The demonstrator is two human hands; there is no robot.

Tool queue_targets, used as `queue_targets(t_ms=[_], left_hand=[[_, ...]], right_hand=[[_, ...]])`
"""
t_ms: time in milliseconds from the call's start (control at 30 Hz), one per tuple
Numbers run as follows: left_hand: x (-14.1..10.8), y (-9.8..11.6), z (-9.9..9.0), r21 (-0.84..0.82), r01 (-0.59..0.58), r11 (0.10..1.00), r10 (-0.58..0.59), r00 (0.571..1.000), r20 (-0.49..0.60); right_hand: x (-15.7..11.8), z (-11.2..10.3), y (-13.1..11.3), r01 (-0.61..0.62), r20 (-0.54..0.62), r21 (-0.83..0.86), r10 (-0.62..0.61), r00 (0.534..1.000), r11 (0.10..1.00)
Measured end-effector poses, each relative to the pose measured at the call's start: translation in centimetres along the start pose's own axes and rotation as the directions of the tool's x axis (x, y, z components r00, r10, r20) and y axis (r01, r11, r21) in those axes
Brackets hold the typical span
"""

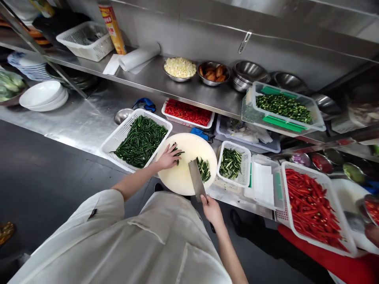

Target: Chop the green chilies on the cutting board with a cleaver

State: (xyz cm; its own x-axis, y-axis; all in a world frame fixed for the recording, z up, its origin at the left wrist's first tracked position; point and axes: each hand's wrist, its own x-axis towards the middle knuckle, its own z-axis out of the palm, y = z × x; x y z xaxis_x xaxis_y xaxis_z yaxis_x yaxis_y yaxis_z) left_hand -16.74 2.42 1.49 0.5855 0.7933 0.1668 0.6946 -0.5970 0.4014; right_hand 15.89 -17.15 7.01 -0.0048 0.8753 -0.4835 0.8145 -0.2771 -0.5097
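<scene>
Dark-green slender chillies [180, 152] lie beneath the left hand [168, 158], fingers spread, left of the broad steel cleaver [196, 177] clasped in the right hand [211, 211].

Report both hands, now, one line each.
Left hand: open, fingers spread over a few green chilies on the board.
Right hand: closed, holding the cleaver by its handle.

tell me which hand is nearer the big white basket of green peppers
Left. The left hand is over the cutting board, close beside the big white basket; the right hand, gripping the cleaver, is farther off, near the board's right edge.
</scene>
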Motion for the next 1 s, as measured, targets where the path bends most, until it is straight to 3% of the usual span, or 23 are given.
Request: queue_targets(t_ms=[200, 300, 467, 633, 800, 900, 1000], left_hand=[[-1.5, 7.3, 4.1, 0.002, -0.071, 0.997, 0.071, 0.996, 0.051], [-2.0, 9.5, 6.3, -0.045, -0.082, 0.996, 0.084, 0.996, 0.03], [-3.3, 10.1, 7.8, -0.19, -0.064, 0.98, 0.056, 0.997, -0.049], [-4.0, 10.3, 8.0, -0.221, -0.122, 0.968, 0.113, 0.992, -0.055], [-3.9, 10.3, 7.9, -0.219, -0.122, 0.968, 0.115, 0.992, -0.041], [-3.8, 10.3, 7.9, -0.226, -0.119, 0.967, 0.116, 0.993, -0.027], [-3.6, 10.6, 7.9, -0.232, -0.115, 0.966, 0.116, 0.993, -0.01]], right_hand=[[-1.7, -0.4, 0.4, -0.023, 0.033, -0.043, 0.024, 0.999, 0.999], [-2.3, -1.1, 0.3, -0.017, 0.061, -0.079, 0.022, 0.998, 0.997], [-2.7, -1.7, 0.3, 0.019, 0.092, -0.184, -0.002, 0.996, 0.983], [-2.9, -2.0, 0.2, 0.031, 0.122, -0.271, 0.003, 0.993, 0.962], [-3.5, -3.1, 1.6, 0.07, 0.187, -0.253, -0.022, 0.982, 0.965], [-2.2, -2.7, 1.5, 0.098, 0.224, -0.243, -0.043, 0.974, 0.965], [0.5, -1.6, -0.3, 0.091, 0.165, -0.24, -0.051, 0.985, 0.967]])
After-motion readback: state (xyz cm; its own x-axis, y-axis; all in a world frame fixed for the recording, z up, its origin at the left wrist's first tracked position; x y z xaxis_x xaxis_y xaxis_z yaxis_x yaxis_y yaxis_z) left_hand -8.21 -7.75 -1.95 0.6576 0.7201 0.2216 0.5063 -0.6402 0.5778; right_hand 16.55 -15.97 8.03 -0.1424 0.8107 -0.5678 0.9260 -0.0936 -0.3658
